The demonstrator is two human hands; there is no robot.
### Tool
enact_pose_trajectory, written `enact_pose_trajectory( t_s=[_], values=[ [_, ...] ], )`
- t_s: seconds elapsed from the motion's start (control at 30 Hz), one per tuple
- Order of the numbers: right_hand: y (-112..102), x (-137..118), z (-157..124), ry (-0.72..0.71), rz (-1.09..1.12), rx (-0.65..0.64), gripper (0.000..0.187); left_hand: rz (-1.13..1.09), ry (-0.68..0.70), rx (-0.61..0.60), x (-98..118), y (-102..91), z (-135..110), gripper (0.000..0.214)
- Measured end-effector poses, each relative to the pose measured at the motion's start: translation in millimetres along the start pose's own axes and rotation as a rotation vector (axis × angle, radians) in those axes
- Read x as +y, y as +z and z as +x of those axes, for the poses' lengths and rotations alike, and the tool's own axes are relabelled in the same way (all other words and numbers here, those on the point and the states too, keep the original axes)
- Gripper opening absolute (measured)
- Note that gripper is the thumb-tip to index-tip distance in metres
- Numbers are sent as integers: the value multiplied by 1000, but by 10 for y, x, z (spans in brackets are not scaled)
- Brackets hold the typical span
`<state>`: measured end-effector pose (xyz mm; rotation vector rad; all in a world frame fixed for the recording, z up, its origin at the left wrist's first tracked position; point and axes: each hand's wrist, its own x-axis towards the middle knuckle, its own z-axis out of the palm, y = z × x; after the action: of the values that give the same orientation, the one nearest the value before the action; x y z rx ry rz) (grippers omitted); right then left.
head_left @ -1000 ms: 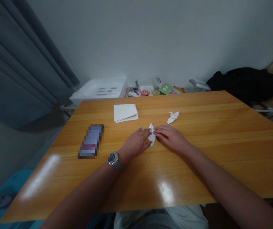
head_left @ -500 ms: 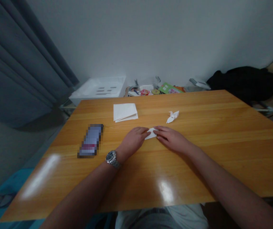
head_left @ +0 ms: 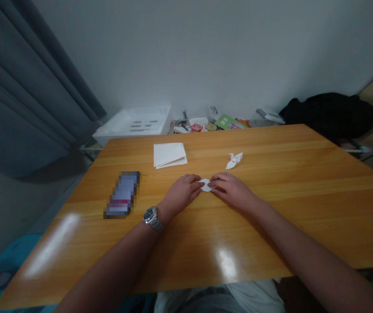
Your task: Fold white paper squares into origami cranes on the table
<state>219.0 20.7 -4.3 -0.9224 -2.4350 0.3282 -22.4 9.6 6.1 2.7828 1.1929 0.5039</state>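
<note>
A small folded piece of white paper [head_left: 206,185] lies between my two hands near the middle of the wooden table [head_left: 186,243]. Its left end is gripped by my left hand [head_left: 184,191], which wears a metal watch on the wrist. On the other end, the thumb and fingers of my right hand [head_left: 230,188] close from the right. Fingertips hide both ends of the paper. Just beyond my right hand sits a white folded paper bird [head_left: 234,161]. Folded lined sheets of paper [head_left: 169,155] lie farther back, to the left.
A phone [head_left: 122,194] with a blurred-out screen lies on the table's left side. Behind the far edge are a white plastic tray [head_left: 118,124], a green booklet [head_left: 230,122] and small items. Black cloth [head_left: 330,114] is heaped at the back right; a grey curtain [head_left: 26,78] hangs left.
The paper between my hands shows a different outline, now more pointed at the sides. My right fingers have shifted slightly on it. The whole view has moved a little.
</note>
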Motion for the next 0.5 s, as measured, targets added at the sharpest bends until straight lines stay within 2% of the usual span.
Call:
enact_pose_trajectory(
  t_s=[0.17, 0.5],
  values=[
    [62, 33, 18, -14, 84, 33, 14, -7, 21, 1, 13, 4, 11, 28],
    [81, 40, 32, -4, 87, 43, 11, -51, 22, -6, 65, 28, 35, 23]
  ],
)
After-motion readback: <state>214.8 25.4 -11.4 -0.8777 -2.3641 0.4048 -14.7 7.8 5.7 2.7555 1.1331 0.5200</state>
